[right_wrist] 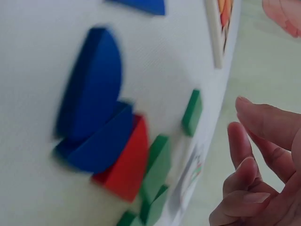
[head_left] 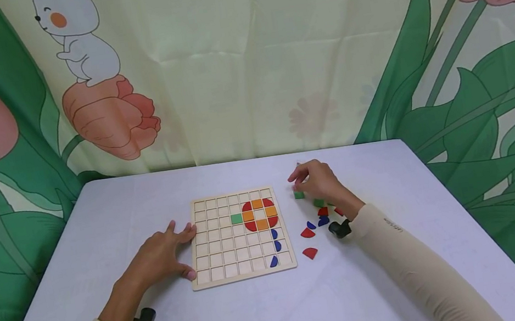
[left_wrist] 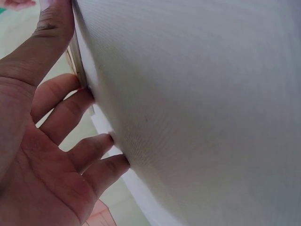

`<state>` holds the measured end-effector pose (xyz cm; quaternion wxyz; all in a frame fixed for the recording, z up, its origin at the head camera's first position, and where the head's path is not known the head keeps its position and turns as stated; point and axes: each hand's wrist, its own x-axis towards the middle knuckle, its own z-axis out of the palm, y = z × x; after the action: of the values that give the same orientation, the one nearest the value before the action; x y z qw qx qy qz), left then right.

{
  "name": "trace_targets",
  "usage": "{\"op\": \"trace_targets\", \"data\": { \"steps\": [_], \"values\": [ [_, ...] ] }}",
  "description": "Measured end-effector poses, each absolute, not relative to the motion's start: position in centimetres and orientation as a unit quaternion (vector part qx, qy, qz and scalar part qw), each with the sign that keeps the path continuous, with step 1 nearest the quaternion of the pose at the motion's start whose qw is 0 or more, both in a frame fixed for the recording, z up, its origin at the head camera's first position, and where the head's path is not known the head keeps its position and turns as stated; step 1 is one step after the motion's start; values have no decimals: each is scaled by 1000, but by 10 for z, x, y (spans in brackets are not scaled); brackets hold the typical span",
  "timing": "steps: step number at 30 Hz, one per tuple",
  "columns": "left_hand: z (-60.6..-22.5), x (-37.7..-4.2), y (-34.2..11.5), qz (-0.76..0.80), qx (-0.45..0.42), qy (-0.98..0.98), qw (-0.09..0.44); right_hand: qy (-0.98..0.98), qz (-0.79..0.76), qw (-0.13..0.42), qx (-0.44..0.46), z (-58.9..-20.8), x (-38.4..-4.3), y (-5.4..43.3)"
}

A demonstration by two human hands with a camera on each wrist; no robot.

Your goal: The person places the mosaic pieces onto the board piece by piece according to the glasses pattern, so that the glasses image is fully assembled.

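A wooden grid board (head_left: 217,258) lies on the table. Set in it are red quarter-circles and orange squares (head_left: 262,224) forming a ring, a green square (head_left: 237,218) left of the ring, and several blue half-circles (head_left: 277,245) down the right side. My left hand (head_left: 159,258) touches the board's left edge, thumb near the lower corner and fingers spread. Beyond the board's right side, my right hand (head_left: 320,180) hovers over loose pieces, near a green block (right_wrist: 192,113). Its thumb and fingers are loosely bent, with nothing between them in the right wrist view.
Loose blue half-circles (right_wrist: 91,82), red quarter-circles (head_left: 309,253) and green blocks (right_wrist: 157,169) are scattered right of the board. A small printed white card (right_wrist: 190,176) lies past the green blocks. The white-covered table (head_left: 251,317) ends at a patterned curtain (head_left: 235,75).
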<state>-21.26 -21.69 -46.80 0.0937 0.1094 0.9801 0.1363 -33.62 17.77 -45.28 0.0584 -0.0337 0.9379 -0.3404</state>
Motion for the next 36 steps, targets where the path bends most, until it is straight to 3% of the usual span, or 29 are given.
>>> {"op": "trace_targets", "data": {
  "steps": [15, 31, 36],
  "values": [
    [-470, -215, -217, 132, 110, 980, 98, 952, -289, 94, -16, -467, -336, 182],
    [-473, -216, -219, 136, 113, 980, 96, 923, -372, 42, -89, -462, -324, 144],
    [-471, -215, -220, 145, 119, 978, 93, 916, -385, 49, -106, -456, -321, 124]
  ]
}}
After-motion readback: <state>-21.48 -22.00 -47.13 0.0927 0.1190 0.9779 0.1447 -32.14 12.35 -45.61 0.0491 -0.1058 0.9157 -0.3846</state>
